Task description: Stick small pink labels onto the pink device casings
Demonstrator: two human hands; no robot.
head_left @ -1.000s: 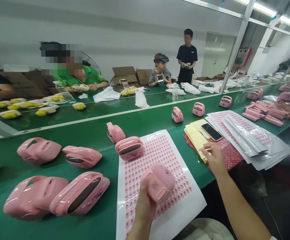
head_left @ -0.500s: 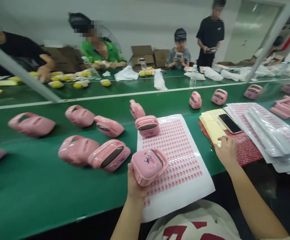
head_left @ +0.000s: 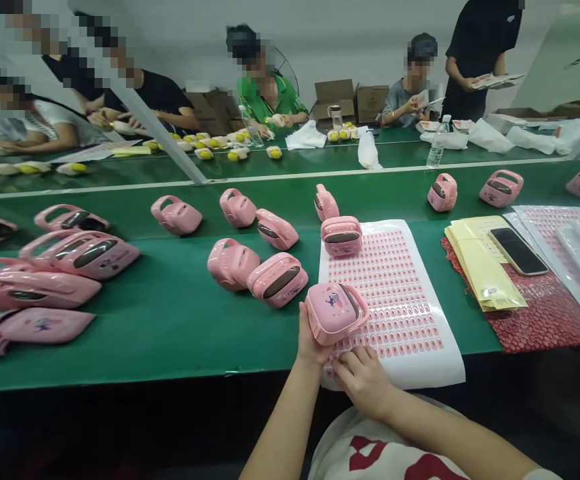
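Note:
My left hand [head_left: 313, 343] grips a pink plastic case with a handle [head_left: 331, 312], its printed face turned up, over a white sheet of small pink oval stickers [head_left: 395, 287]. Just below the case, my right hand [head_left: 363, 379] has its fingers curled at the lower left stickers; whatever is between the fingertips is hidden. Another pink case with a dark window [head_left: 341, 237] stands on the sheet's top left corner. To the left, a pair of similar cases [head_left: 277, 279] rests on the green table [head_left: 170, 340].
More pink cases [head_left: 83, 250] crowd the left end. On the right, a phone [head_left: 519, 251] and yellow papers [head_left: 485, 263] lie on red bubble wrap [head_left: 545, 310]. A slanted metal post [head_left: 145, 113] rises at the back left. Several people sit or stand across the table.
My right hand has come left from the yellow papers to the sticker sheet. My left hand still holds the pink case. The view has swung left.

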